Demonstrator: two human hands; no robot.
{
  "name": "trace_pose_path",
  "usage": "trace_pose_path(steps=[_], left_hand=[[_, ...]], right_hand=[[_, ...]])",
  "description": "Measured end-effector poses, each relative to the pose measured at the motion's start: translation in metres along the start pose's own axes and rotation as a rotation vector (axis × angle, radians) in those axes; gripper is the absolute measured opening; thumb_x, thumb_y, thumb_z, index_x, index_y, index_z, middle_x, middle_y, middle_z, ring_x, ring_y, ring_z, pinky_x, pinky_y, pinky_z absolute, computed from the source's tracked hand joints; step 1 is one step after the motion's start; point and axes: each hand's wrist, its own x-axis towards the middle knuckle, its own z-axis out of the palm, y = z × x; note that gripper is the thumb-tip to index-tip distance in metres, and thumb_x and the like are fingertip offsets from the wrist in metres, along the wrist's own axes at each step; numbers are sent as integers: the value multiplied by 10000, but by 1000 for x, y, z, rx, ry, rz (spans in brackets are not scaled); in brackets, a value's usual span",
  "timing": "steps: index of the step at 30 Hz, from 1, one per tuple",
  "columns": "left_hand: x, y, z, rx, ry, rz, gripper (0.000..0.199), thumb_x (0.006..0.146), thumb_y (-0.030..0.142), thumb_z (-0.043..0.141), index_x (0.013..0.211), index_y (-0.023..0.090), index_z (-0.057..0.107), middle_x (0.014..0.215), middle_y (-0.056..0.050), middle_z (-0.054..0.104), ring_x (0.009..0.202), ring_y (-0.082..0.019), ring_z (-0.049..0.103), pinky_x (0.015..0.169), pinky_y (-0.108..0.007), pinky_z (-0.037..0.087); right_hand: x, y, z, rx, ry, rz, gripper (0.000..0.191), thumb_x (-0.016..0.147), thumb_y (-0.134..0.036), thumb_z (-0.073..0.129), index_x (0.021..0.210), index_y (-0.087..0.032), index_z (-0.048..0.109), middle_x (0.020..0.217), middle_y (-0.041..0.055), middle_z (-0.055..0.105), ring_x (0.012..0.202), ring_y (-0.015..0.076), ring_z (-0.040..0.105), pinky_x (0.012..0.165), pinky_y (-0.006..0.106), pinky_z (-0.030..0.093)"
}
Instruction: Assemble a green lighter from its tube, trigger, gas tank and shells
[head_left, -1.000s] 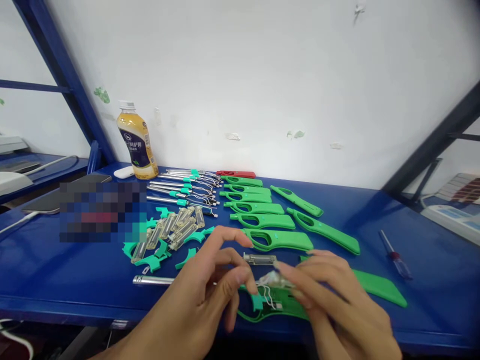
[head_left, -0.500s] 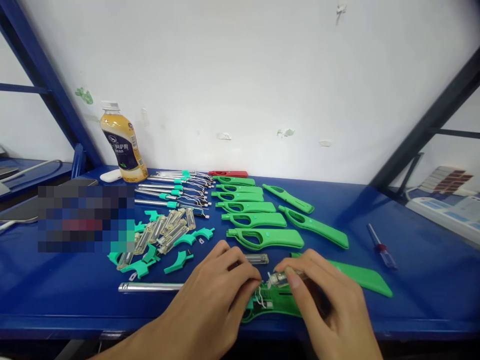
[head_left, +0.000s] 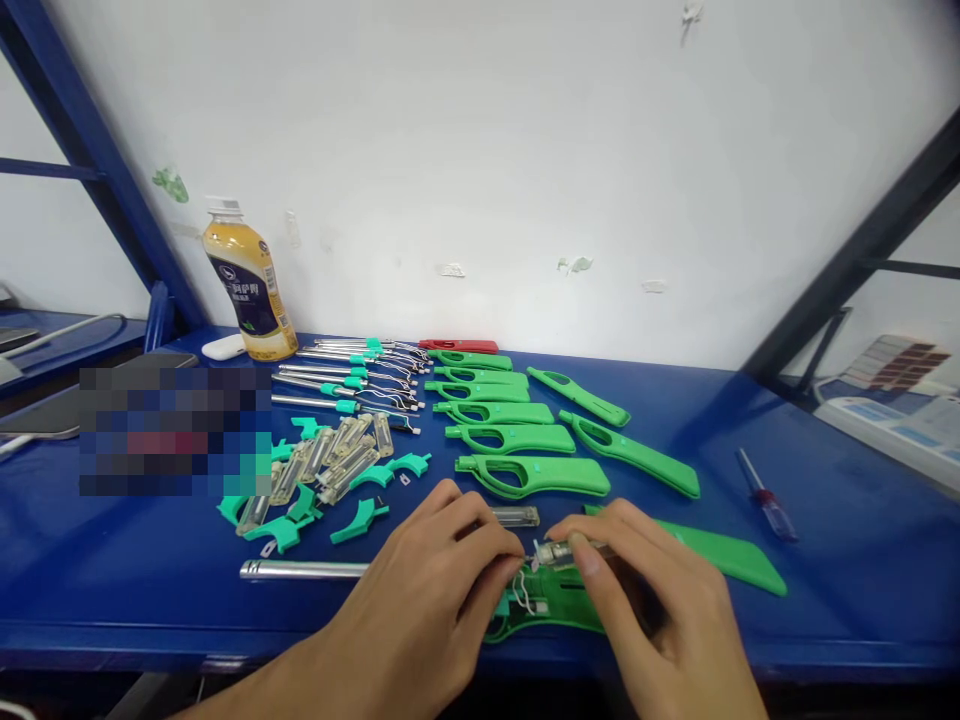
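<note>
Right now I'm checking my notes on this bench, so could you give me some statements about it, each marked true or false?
1. The right hand holds a clear cartridge. True.
2. The screwdriver lies left of the bottle. False: it lies far to the bottle's right.
3. The bottle has its white cap on. True.
4. The red shell is the nearest in its row. False: it is the farthest.
5. The left hand grips the bottle. False: its fingertips are beside the cartridge's end.
</note>
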Motion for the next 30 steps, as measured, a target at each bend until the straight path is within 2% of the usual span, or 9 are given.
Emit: trace_pose_path(steps=[10,20,26,30], left_hand=[[1,0,-1,21,0,29,194,1108,89,543,1057,225,672,972,23,686,871,-167,594,903,-345,457],[0,1,0,45,22,67,202,1099,70,526,1049,210,664,955,13,665,859,-166,574,856,-340,465],[2,1,0,83,30,99,194,1107,68,521,1054,196,657,955,9,675,875,-167,588,915,-347,464],[3,0,0,113,28,122,204,1109,68,507,1053,196,656,956,4,679,865,-173,583,891,-335,474]], right_hand=[[0,0,0,18,-9,-15,159,1106,-270,596,1073,-309,747,932,-32,751,810,134,744,719,220,574],[-1,0,0,42,-37,-28,182,1111,-256,596,1139,-315,765,951,-21,752,825,136,748,734,230,594],[-1,0,0,56,-40,-43,211,1108,-236,598,1180,-326,776,944,-34,748,822,118,737,740,222,594],[-1,-1,1,72,-45,-60,221,1103,-221,602,1191,-320,778,940,-32,744,816,117,734,729,221,594]])
